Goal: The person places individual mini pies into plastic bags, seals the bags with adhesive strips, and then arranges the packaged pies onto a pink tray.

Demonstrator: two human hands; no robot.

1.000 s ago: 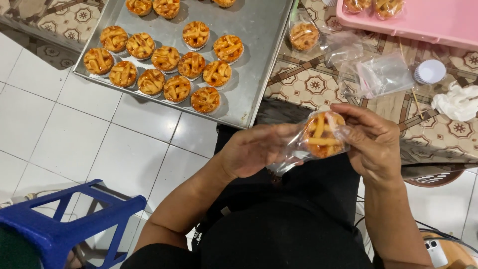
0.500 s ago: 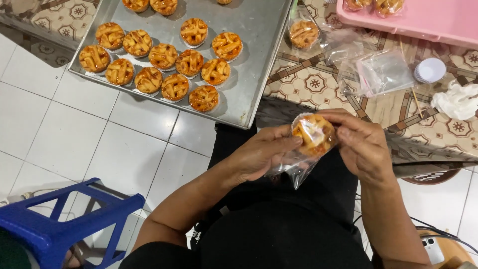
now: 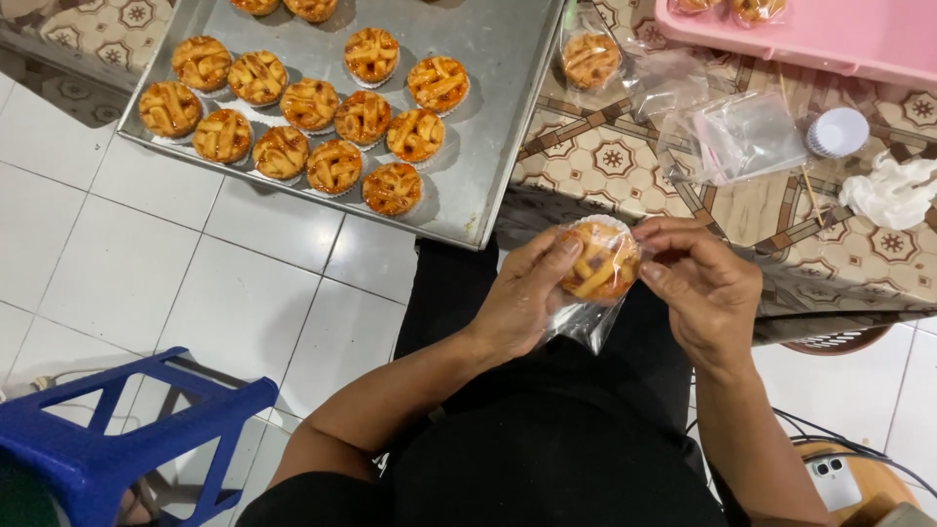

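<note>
I hold 1 lattice-topped tart [image 3: 597, 262] in its white paper cup at centre frame, just below the near edge of the table [image 3: 761, 210]. It sits in the mouth of a clear plastic bag [image 3: 584, 320]; the loose tail of the bag hangs down and slightly left, so the bag's long axis runs top to bottom of the frame, tart uppermost.

My left hand [image 3: 519, 298] cups the tart and bag from the left, thumb and fingers closed around its side. My right hand [image 3: 705, 288] is at its right edge, fingertips [image 3: 652, 273] pinched on the film beside the tart. Both hands touch the bundle; the tart lies between them, the left carrying more of it.

Upper left: metal baking tray [image 3: 498, 107] with 2 rows of unbagged tarts [image 3: 337, 166], well apart from my hands. Upper centre: 1 bagged tart [image 3: 590, 59]. Spare bags [image 3: 747, 137] lie upper right, near a pink tray [image 3: 830, 39].
</note>
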